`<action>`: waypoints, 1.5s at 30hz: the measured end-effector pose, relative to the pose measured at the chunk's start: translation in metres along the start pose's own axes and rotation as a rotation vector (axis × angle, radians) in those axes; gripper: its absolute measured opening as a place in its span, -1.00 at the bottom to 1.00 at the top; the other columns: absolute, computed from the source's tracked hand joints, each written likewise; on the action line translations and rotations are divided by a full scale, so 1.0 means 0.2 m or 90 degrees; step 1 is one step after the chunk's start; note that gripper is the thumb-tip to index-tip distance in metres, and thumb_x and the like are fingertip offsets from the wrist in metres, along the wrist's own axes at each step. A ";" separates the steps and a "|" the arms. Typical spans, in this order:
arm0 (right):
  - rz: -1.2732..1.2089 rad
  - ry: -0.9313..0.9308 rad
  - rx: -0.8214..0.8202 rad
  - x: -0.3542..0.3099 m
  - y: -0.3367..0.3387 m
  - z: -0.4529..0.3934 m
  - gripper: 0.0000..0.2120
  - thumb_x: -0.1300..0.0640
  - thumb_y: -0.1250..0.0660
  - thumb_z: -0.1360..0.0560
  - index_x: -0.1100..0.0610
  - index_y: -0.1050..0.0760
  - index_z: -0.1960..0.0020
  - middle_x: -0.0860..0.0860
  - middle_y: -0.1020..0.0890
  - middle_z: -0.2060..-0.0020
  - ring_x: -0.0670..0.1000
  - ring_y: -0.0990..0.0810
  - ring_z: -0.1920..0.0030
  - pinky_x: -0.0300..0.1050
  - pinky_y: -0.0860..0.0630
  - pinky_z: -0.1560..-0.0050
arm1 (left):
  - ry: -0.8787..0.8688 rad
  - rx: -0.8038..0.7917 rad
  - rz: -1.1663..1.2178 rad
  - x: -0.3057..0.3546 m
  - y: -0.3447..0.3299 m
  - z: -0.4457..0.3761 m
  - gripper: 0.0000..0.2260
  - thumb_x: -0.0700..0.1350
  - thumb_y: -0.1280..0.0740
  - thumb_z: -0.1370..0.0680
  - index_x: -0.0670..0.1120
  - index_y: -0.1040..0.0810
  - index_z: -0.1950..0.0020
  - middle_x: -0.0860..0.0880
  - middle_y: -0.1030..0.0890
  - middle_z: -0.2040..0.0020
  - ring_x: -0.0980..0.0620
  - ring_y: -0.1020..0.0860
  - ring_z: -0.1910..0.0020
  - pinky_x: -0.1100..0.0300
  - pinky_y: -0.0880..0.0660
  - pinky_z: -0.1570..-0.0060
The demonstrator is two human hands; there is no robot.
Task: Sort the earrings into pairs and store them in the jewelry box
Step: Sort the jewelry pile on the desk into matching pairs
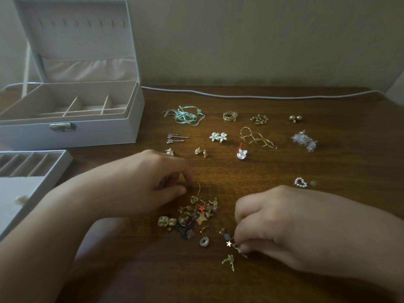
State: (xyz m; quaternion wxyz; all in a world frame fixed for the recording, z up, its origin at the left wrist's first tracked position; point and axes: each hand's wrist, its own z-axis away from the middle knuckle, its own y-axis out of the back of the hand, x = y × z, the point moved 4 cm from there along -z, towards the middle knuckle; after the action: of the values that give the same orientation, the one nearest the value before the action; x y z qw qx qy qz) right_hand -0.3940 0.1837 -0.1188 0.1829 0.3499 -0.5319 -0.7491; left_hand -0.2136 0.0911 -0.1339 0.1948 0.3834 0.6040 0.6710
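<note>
The fingers of the right hand (284, 224) are curled under, and a small gold star earring (229, 243) is pinched at their tips. The left hand (144, 182) is laid palm down on the tabletop (328, 215), its fingers bent and drawn together beside a thin gold hook (199, 189) — whether the hook is gripped cannot be told. Between both hands an unsorted heap of earrings (194, 215) is seen. Farther back, sorted pairs (240, 132) are set out in rows. The white jewelry box (72, 119) is stood open at the far left — its tray (32, 171) lies in front.
</note>
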 end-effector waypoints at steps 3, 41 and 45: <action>-0.002 0.031 0.045 0.04 0.02 0.00 -0.72 -0.09 -0.16 -0.58 -0.09 -0.62 -0.09 -0.21 -0.52 0.01 -0.23 -0.42 0.13 -0.38 -0.38 0.16 | -0.012 0.006 0.019 -0.02 -0.02 -0.01 -0.81 0.13 -0.29 -0.51 0.22 -0.53 -0.11 0.17 -0.56 0.19 0.18 -0.55 0.16 0.26 -0.49 0.24; 0.006 -0.290 0.363 0.63 0.25 0.19 -0.83 -0.23 -0.37 -0.33 -0.21 -0.52 0.14 -0.18 -0.59 0.17 -0.19 -0.55 0.19 -0.31 -0.42 0.21 | -0.017 0.035 0.035 -0.04 -0.04 -0.01 -0.79 0.12 -0.34 -0.51 0.24 -0.54 -0.15 0.18 -0.55 0.21 0.21 -0.54 0.16 0.32 -0.47 0.22; 0.045 -0.431 0.189 0.63 0.22 0.26 -0.65 -0.40 -0.39 -0.16 -0.21 -0.49 0.21 -0.21 -0.57 0.31 -0.25 -0.53 0.29 -0.22 -0.45 0.29 | -0.024 0.031 0.030 -0.03 -0.04 -0.02 -0.81 0.11 -0.34 -0.53 0.23 -0.55 -0.14 0.18 -0.56 0.19 0.20 -0.53 0.12 0.35 -0.46 0.20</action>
State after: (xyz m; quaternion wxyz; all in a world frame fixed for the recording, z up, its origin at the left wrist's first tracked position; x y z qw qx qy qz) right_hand -0.5226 0.1210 -0.1099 -0.0303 0.0861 -0.6773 -0.7301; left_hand -0.2143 0.0859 -0.1442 0.1810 0.4146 0.6075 0.6529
